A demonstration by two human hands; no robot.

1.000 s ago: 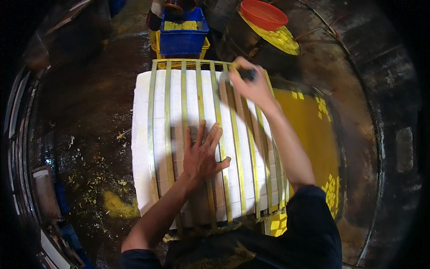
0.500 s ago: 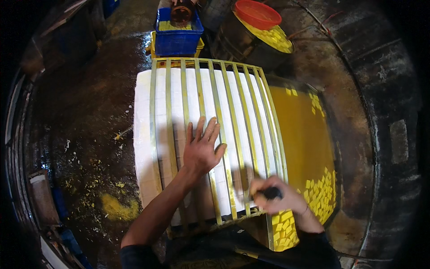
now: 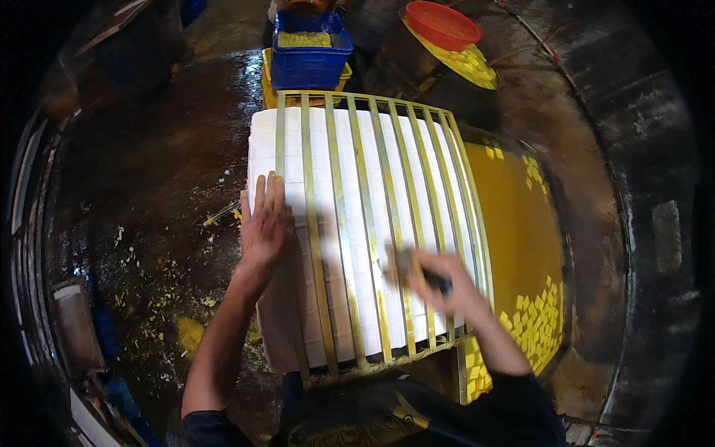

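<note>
A large white slab (image 3: 322, 208), scored into a grid and looking like tofu, lies in front of me. A slatted frame (image 3: 344, 223), stained yellow, rests on top of it. My left hand (image 3: 266, 227) lies at the slab's left edge with its fingers stretched out, beside the leftmost slat. Over the right half of the frame, my right hand (image 3: 450, 287) is closed round a dark-handled tool (image 3: 436, 281). Motion smears the tool's far end, so its shape is hard to make out.
Right of the slab, a vat of yellow liquid (image 3: 514, 223) holds small yellow blocks (image 3: 538, 316). Behind stand a blue crate (image 3: 309, 67) on a yellow one and a drum of yellow pieces topped by a red basin (image 3: 445, 24). Crumbs (image 3: 167, 313) litter the wet floor at left.
My left hand has moved left from the middle of the frame to the slab's left edge. My right hand has moved up, away from the near edge, with the tool. The view has shifted slightly.
</note>
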